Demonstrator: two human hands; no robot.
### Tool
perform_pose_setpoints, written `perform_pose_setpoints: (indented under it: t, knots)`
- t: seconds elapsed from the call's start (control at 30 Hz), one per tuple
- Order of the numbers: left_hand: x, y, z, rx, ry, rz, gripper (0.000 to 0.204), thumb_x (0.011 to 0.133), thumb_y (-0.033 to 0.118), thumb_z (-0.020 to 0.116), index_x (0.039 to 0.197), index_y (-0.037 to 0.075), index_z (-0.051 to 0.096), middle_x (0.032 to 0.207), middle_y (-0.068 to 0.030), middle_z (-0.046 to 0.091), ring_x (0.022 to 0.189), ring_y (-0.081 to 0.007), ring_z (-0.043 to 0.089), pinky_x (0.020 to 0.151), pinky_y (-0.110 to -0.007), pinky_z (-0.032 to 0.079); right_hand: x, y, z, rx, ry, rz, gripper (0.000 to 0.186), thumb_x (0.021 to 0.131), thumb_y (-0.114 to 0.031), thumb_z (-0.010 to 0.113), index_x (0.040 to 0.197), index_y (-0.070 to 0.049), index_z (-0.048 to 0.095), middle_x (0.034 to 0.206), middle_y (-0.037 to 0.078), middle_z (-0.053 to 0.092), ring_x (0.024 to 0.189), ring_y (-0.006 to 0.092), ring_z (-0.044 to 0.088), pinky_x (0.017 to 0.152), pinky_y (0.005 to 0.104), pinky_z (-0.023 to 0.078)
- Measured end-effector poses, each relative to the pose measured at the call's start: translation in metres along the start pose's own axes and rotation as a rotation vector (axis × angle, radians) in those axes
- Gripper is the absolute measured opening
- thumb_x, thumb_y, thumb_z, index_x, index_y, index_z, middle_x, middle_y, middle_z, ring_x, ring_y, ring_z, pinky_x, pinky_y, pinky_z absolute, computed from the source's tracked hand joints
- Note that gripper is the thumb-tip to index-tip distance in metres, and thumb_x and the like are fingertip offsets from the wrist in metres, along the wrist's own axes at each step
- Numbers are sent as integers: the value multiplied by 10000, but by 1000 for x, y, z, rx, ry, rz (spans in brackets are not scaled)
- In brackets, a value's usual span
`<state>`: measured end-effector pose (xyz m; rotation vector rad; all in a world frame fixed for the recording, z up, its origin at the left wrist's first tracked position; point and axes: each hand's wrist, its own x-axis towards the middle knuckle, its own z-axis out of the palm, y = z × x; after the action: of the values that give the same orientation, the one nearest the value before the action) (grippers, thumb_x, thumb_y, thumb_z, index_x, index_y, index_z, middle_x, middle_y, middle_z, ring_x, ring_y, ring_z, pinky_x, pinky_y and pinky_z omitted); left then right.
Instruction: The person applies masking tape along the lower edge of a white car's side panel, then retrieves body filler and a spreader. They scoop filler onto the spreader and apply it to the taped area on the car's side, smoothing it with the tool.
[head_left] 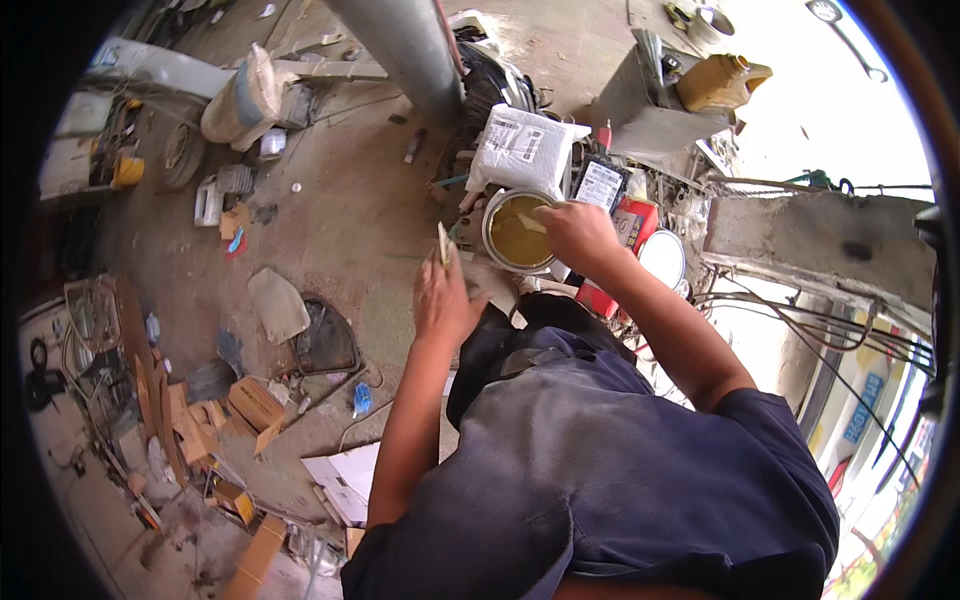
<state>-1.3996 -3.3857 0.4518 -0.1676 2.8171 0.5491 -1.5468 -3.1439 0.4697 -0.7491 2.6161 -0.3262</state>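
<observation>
An open round metal can (508, 236) of olive-yellow paste sits among packages in front of my legs. My right hand (585, 232) is closed over the can's right side, gripping a pale flat spreader (532, 218) that reaches into the paste. Left of the can, my left hand (445, 295) holds a narrow, pale flat scraper (444, 243) upright, apart from the can. A white wrapped package (517, 150) lies behind the can, with a black labelled container (598, 182), a red box (637, 213) and a white lid (662, 260) at its right.
A grey post (395, 50) rises behind. At back right, a yellow jug (712, 85) stands on a metal tank (635, 105). A concrete beam (820, 245) and cables flank the right. Sacks (240, 105), a tyre (183, 155), cardboard (255, 405) and scrap litter the floor at left.
</observation>
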Motion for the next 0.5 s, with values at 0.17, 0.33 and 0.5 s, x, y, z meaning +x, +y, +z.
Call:
perform_pose_setpoints:
  t: [0.17,0.33,0.5]
  knots:
    - [63,5,10,-65,-39,304,1477,722,477,1003,1735,10,35,1797,-278,182,1656,-452,229,1347,-620,196,48,-45,27,-242,-156,-45,232,994,-206,673,1071,-57,833,1028,141,833,965,302,823,791,438,657]
    - [89,-9,19,-149,-77,429,1451,754,537,970,1738,3,47,1803,-279,161,1681,-426,181,1355,-623,161,62,-53,51,-315,-171,64,196,953,-188,703,953,-72,861,1020,146,846,942,284,832,773,403,658]
    - [103,-19,19,-103,-126,520,1377,806,589,912,1746,-10,105,1799,-261,208,1679,-406,194,1363,-621,131,66,-53,74,-307,-237,181,211,981,-206,686,980,-79,855,1028,144,846,932,280,836,763,415,656]
